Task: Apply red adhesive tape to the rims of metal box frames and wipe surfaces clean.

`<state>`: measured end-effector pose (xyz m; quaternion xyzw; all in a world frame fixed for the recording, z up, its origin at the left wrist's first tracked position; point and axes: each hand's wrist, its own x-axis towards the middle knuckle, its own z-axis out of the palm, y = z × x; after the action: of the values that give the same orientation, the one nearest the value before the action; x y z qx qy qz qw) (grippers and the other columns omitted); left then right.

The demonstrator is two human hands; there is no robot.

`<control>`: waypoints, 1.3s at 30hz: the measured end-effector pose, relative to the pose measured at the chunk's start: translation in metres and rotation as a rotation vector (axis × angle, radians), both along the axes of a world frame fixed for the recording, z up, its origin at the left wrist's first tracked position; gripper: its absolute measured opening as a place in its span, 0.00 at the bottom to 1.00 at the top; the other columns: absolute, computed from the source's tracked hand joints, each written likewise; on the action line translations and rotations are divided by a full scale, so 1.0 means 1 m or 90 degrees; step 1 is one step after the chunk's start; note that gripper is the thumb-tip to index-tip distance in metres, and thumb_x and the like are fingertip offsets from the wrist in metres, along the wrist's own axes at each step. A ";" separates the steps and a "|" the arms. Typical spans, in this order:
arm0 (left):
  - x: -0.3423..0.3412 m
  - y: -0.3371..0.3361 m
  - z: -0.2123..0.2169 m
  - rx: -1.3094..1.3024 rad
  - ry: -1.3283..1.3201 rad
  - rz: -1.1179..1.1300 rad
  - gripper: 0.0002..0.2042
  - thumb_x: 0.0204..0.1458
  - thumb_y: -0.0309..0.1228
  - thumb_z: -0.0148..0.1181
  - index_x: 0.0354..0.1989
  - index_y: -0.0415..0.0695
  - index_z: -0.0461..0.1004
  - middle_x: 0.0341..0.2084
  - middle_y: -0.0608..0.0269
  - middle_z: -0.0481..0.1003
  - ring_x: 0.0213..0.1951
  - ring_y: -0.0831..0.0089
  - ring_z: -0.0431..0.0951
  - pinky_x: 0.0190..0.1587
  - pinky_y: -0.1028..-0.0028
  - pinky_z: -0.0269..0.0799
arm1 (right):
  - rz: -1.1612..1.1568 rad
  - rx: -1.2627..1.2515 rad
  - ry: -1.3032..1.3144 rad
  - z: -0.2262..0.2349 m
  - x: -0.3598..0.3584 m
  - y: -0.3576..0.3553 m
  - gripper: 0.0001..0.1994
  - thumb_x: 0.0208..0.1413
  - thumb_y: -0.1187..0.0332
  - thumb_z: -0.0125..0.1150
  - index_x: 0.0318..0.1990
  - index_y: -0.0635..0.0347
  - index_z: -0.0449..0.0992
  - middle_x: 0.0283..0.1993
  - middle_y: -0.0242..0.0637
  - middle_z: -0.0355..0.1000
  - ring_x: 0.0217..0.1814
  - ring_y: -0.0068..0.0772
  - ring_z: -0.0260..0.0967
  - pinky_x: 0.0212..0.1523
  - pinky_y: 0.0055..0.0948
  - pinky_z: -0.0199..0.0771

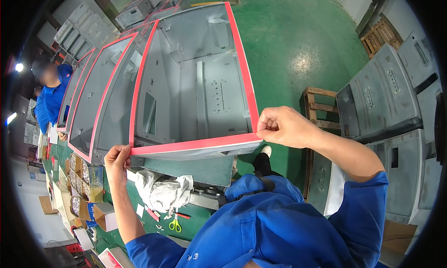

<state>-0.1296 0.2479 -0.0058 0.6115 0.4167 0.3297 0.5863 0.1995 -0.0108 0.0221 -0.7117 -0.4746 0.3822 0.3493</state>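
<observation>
Closest in is the wearer's blue shirt; beyond it, the near red strip runs along the near rim of the open grey cabinet, corner to corner. Left hand: thumb and forefinger pinched on the strip's left end. Right hand: fingertips closed on its right end at the other corner; exact contact hidden by the fingers. Strip looks like thin tape: I'd expect light, limp, no stiffness of its own, likely to crease, stretch or skew if pulled unevenly. Hold at the extreme ends, keep it taut, minimal finger contact if it's sticky. Cabinet looks like sheet metal, so stiff, probably heavy; rims may be sharp, so mind fingertips at corners.
</observation>
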 end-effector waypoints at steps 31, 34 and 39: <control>-0.006 0.007 0.014 0.000 0.080 -0.073 0.08 0.42 0.30 0.62 0.23 0.39 0.72 0.17 0.68 0.70 0.19 0.85 0.65 0.19 0.84 0.56 | -0.264 0.186 0.278 -0.035 -0.035 -0.005 0.10 0.47 0.81 0.51 0.35 0.58 0.60 0.27 0.29 0.59 0.24 0.17 0.57 0.23 0.17 0.59; -0.004 0.012 0.017 -0.071 0.064 -0.081 0.07 0.41 0.29 0.63 0.22 0.39 0.72 0.17 0.68 0.70 0.19 0.85 0.65 0.19 0.84 0.57 | -0.273 0.193 0.265 -0.029 -0.038 -0.004 0.10 0.47 0.82 0.50 0.35 0.58 0.60 0.26 0.30 0.59 0.23 0.17 0.57 0.23 0.17 0.59; -0.007 0.019 0.013 -0.097 0.046 -0.129 0.06 0.41 0.29 0.64 0.20 0.42 0.73 0.19 0.72 0.69 0.19 0.87 0.65 0.18 0.85 0.55 | -0.276 0.182 0.257 -0.027 -0.040 -0.001 0.09 0.48 0.82 0.49 0.35 0.58 0.60 0.26 0.31 0.60 0.23 0.18 0.58 0.22 0.17 0.59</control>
<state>-0.1370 0.2672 0.0072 0.6158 0.3971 0.2143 0.6459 0.1591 -0.0118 -0.0053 -0.6500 -0.2821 0.3615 0.6060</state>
